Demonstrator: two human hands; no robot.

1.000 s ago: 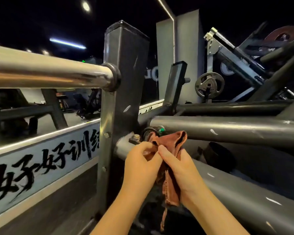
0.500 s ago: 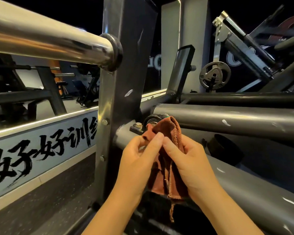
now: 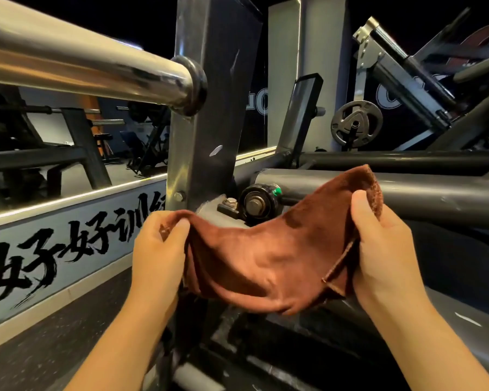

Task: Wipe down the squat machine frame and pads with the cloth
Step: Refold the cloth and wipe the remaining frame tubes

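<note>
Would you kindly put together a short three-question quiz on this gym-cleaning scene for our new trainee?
1. True or false: the left hand and the right hand both grip the brown cloth.
2. How is the cloth held? A) bunched in one fist; B) stretched between the two hands; C) dropped out of reach.
3. What colour is the small cap beside the pivot bolt?

Key: 1 true; 2 B; 3 green.
</note>
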